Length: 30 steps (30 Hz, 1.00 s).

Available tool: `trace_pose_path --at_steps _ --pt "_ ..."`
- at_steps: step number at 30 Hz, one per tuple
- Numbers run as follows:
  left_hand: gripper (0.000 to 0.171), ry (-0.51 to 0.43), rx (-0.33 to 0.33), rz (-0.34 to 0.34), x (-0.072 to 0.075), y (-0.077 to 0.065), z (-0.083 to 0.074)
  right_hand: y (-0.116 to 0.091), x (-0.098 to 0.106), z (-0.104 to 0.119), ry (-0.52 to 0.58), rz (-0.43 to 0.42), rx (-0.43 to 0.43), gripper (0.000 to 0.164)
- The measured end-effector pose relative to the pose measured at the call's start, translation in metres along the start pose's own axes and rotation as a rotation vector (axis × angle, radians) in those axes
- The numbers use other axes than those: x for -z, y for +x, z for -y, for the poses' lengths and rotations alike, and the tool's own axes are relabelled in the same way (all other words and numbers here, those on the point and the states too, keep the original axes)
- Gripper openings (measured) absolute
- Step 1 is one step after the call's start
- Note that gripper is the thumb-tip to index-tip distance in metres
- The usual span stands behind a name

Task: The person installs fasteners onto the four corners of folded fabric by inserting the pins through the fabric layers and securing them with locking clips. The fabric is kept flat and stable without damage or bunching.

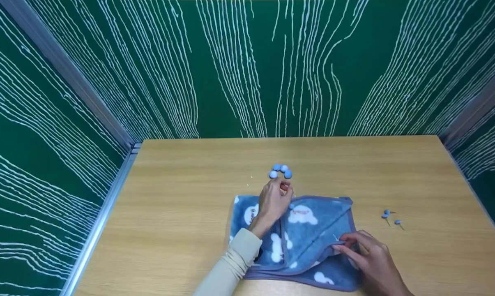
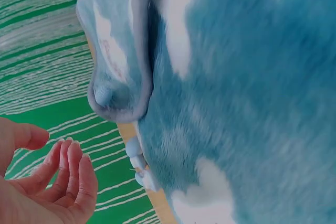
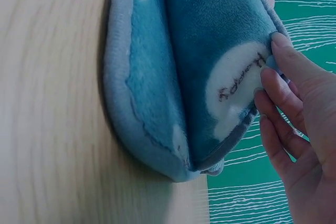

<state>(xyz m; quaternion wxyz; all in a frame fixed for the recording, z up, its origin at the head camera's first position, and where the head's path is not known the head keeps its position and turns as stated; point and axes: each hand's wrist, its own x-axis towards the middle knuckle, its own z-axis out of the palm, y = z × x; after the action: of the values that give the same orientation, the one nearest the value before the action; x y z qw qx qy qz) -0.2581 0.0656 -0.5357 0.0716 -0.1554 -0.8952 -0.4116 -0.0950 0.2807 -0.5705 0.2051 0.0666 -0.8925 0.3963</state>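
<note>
A blue fleece blanket (image 1: 313, 230) with white cloud patches and a grey-blue border lies folded on the table. At its near right side my right hand (image 1: 372, 255) pinches the border between thumb and fingers, lifting that layer. A light blue pin head (image 3: 271, 62) shows at those fingertips, and a thin pale shaft (image 1: 336, 237) shows by the border. Over the far edge hovers my left hand (image 1: 275, 199), its fingers loosely bent and holding nothing. Just beside it, a round blue pin head (image 2: 103, 96) sits at the blanket's corner.
Several round blue-headed pieces (image 1: 288, 174) lie in an arc beyond the left hand. To the right of the blanket, 3 blue-headed pins (image 1: 398, 222) lie on the wooden table (image 1: 181, 185). Green panels (image 1: 272, 82) with white lines stand around the table's back and sides.
</note>
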Motion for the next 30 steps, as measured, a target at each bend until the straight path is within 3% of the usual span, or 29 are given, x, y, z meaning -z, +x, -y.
trace_pose_path --at_steps 4,10,18,30 --pt "0.013 0.021 0.030 0.014 0.001 0.009 0.001 -0.002 0.000 -0.001 0.012 0.006 -0.005 0.026" --pt "0.011 0.066 0.052 -0.023 -0.002 0.021 0.010 -0.003 0.001 0.002 0.011 0.022 -0.048 0.024" --pt "0.015 0.108 0.144 -0.006 -0.005 0.032 0.023 -0.004 0.001 -0.002 0.013 -0.001 0.047 0.028" --pt "0.018 0.121 0.175 0.002 -0.005 0.043 0.033 -0.007 -0.002 0.001 0.021 0.018 -0.085 0.025"
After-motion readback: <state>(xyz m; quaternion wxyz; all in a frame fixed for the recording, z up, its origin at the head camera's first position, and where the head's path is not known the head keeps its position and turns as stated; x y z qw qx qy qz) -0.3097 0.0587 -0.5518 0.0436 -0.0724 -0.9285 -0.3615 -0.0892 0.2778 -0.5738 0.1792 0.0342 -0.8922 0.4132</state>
